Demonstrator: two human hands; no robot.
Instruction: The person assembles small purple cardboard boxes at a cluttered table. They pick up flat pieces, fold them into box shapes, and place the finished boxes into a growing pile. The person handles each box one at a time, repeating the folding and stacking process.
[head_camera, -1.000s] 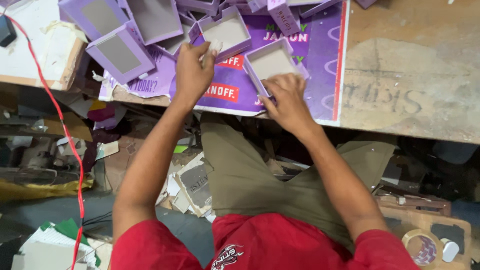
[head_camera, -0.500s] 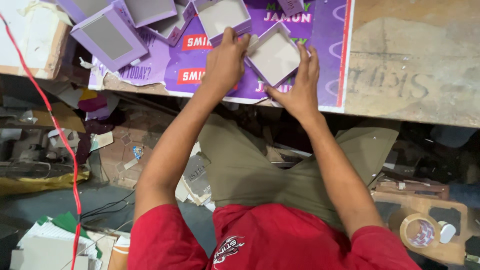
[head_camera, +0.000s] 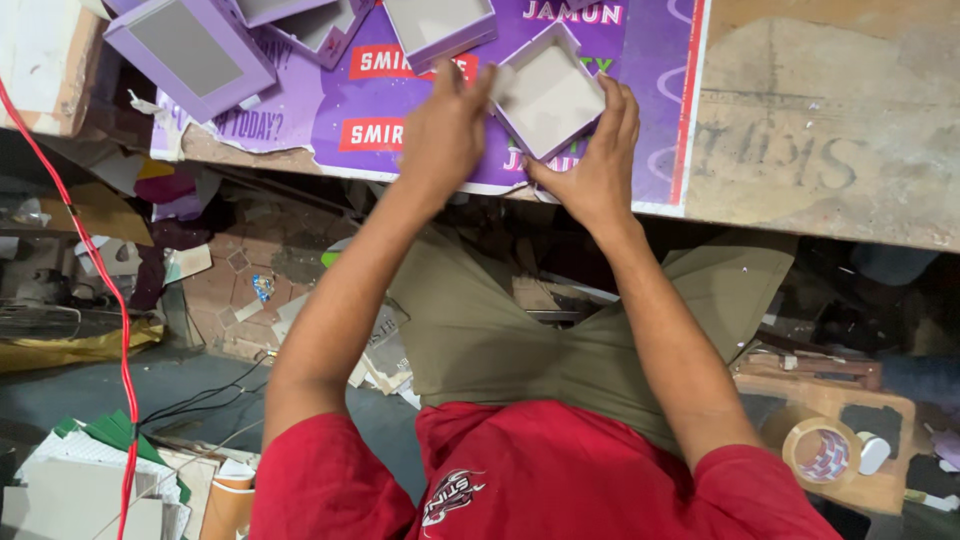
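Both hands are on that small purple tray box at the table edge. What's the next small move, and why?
Probably press the near corner of the small purple box flat and square. The left hand grips its left side, the right hand pinches its near corner, and it sits turned cornerwise on the purple sheet, open side up. Other boxes lie finished to the left.

Small box (head_camera: 548, 95) held in both hands: lilac outside, pale grey-cream inside. Other boxes (head_camera: 190, 48) same lilac with grey insides. Poster (head_camera: 400, 100) under them purple with red blocks, white lettering, red edge stripe. Table (head_camera: 830, 140) worn brown-tan. Shirt (head_camera: 560, 480) red, trousers (head_camera: 520, 330) olive. Cord (head_camera: 122, 330) red. Tape roll (head_camera: 822, 450) tan with red-blue print.
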